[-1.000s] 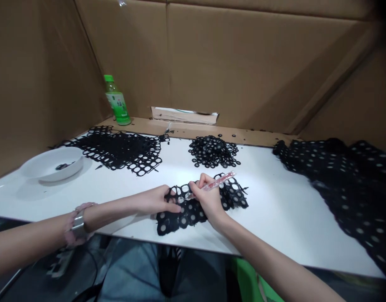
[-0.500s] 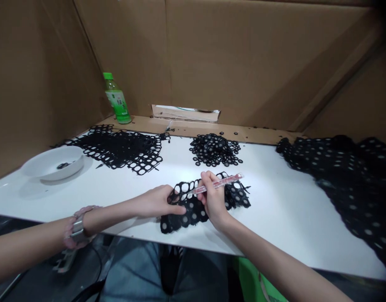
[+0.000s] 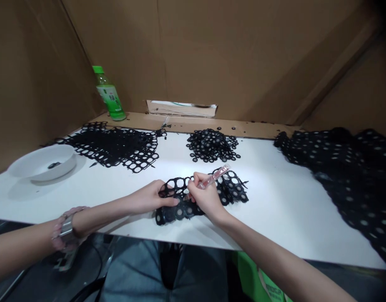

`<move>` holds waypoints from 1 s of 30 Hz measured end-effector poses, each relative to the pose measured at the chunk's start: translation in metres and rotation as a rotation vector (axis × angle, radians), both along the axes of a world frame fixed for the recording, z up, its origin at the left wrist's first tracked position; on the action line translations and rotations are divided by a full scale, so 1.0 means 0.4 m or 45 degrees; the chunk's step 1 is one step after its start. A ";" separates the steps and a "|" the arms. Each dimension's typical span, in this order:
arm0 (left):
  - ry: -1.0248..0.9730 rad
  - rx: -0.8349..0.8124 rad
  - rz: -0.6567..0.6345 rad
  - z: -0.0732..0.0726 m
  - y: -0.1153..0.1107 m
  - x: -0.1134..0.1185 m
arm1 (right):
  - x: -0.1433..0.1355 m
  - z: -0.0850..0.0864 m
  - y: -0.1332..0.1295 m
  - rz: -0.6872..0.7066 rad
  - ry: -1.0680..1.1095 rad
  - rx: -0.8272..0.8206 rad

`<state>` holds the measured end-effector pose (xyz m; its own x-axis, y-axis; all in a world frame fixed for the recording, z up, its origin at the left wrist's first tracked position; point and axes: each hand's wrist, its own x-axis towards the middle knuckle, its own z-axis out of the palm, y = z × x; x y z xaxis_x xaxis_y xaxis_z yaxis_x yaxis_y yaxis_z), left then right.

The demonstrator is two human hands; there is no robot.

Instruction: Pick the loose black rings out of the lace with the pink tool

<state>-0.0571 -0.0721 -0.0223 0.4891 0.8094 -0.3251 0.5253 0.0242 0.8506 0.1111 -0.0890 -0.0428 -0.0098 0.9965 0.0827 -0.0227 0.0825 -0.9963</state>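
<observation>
A black sheet of joined rings [image 3: 179, 212] lies on the white table in front of me. Some of its far cells are bare holes, while the near ones still have round pieces with pale centres. My left hand [image 3: 152, 196] grips the sheet's left end, thumb on top and fingers partly hidden behind. In my right hand [image 3: 206, 195] is a slim pen-like tool with a clear-and-reddish handle [image 3: 215, 174], held like a pencil. Its tip points down-left into the sheet near my left thumb; the exact contact is hard to make out.
Behind the sheet sits a pile of loose black rings [image 3: 213, 144]. Black emptied netting [image 3: 117, 144] and a white bowl [image 3: 42, 165] with a few dark pieces are at left. A green bottle [image 3: 109, 96] stands by the cardboard wall. Dotted black sheeting [image 3: 347, 176] covers the right side.
My right hand and the tool have shifted slightly left and down the sheet, the tip now nearer my left thumb. The whole view has moved a little.
</observation>
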 end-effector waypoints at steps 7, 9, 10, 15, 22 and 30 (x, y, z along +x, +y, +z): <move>-0.022 0.068 -0.006 -0.005 -0.004 -0.002 | -0.014 0.003 -0.014 0.074 -0.381 0.247; -0.028 0.069 -0.017 -0.002 -0.005 -0.005 | -0.017 0.004 -0.014 0.121 -0.391 0.266; -0.027 0.056 -0.026 0.001 -0.006 -0.007 | -0.015 0.004 -0.012 0.127 -0.356 0.230; 0.048 0.034 -0.054 0.008 -0.002 -0.014 | 0.026 0.000 0.007 -0.127 0.042 -0.081; 0.211 0.200 -0.086 -0.017 0.001 0.000 | 0.032 -0.009 -0.001 -0.098 -0.005 0.032; 0.191 0.263 0.090 -0.017 0.005 0.025 | 0.029 -0.016 0.003 -0.142 -0.172 0.107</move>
